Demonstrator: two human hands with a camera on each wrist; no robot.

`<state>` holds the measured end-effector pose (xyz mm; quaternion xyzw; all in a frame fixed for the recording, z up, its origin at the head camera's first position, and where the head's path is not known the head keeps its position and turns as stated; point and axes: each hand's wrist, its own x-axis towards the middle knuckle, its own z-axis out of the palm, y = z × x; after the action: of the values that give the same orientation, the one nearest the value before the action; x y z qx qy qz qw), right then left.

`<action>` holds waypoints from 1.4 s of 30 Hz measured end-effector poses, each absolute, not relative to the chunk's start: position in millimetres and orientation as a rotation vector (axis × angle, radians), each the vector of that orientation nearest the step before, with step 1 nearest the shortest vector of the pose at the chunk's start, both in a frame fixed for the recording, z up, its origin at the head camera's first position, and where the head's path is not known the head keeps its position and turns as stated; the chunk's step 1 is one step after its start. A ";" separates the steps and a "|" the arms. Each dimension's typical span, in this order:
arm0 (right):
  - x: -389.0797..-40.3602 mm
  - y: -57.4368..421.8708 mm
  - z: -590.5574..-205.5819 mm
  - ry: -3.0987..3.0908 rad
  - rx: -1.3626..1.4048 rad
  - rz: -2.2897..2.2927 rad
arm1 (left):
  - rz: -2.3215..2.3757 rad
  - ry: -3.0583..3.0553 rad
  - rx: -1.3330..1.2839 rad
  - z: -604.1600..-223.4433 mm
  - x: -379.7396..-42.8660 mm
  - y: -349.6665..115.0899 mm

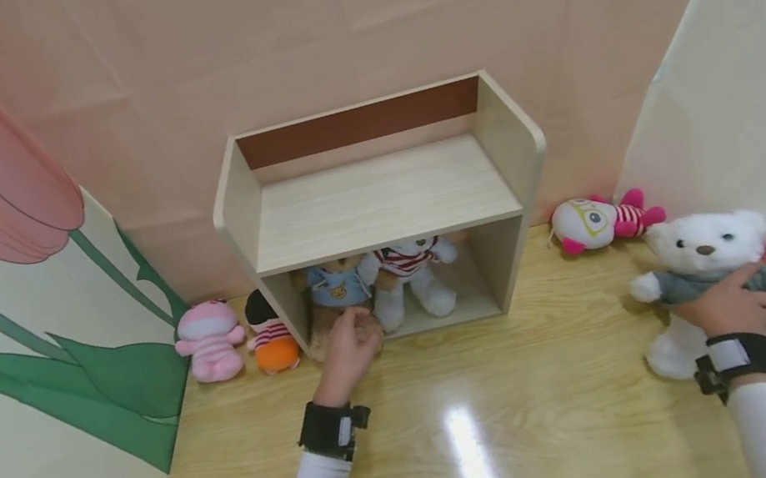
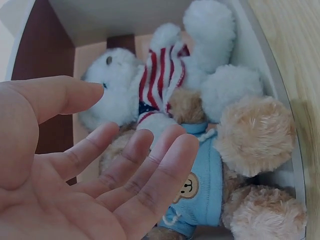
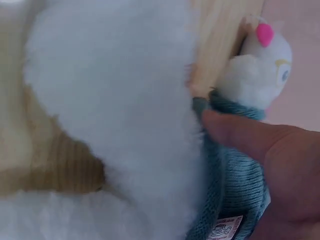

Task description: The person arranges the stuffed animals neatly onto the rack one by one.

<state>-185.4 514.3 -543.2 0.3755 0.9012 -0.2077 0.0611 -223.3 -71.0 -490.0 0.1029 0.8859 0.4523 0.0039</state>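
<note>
In the head view my left hand (image 1: 350,348) is at the front of the shelf's lower compartment, by the legs of a brown teddy bear in a blue hoodie (image 1: 336,286). The left wrist view shows its fingers loosely spread, with nothing held. Beside that bear sits a white teddy bear in a red-striped top (image 2: 162,82). Over at the right, my right hand (image 1: 731,306) grips a white teddy bear in a grey-green sweater (image 1: 706,240) round its middle. In the right wrist view the thumb presses on the knit sweater (image 3: 240,180); the other fingers are hidden.
The wooden shelf (image 1: 384,196) stands against the back wall. Left of it are a pink plush doll (image 1: 212,344) and a doll with orange bottoms (image 1: 273,338). A plush with yellow glasses (image 1: 593,222) lies to its right. Printed side walls border the wooden surface (image 1: 534,416).
</note>
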 end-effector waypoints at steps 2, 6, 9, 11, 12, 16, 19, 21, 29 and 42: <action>-181.8 519.5 -545.4 2.716 1.148 -0.654 | 1.431 2.774 0.340 -491.0 -222.6 -71.4; -174.2 523.4 -547.1 2.721 1.171 -0.754 | 1.454 2.770 0.359 -492.5 -221.2 -71.5; -169.5 522.2 -546.8 2.737 1.204 -0.760 | 1.445 2.772 0.356 -494.0 -220.9 -70.8; -167.2 520.9 -546.6 2.752 1.224 -0.776 | 1.447 2.769 0.361 -495.1 -221.1 -70.1; -166.7 520.7 -546.8 2.757 1.229 -0.779 | 1.453 2.764 0.363 -495.4 -221.0 -69.6; -165.9 523.5 -551.9 2.820 1.195 -0.790 | 1.476 2.756 0.376 -496.8 -220.2 -68.7; -166.5 529.1 -557.7 2.863 1.154 -0.777 | 1.449 2.772 0.391 -498.6 -218.0 -69.1; -166.5 531.5 -558.8 2.873 1.138 -0.767 | 1.428 2.776 0.400 -499.6 -215.3 -69.9; -169.2 515.8 -556.9 2.879 1.061 -0.810 | 1.249 2.800 0.375 -511.9 -214.2 -74.8; -168.1 506.7 -562.4 2.862 1.030 -0.786 | 1.303 3.032 0.114 -511.6 -223.7 -101.4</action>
<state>-168.1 506.7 -562.4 0.3278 0.9110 -0.2501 -0.0002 -223.7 -101.4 -511.6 0.0343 0.9153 0.3933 -0.0799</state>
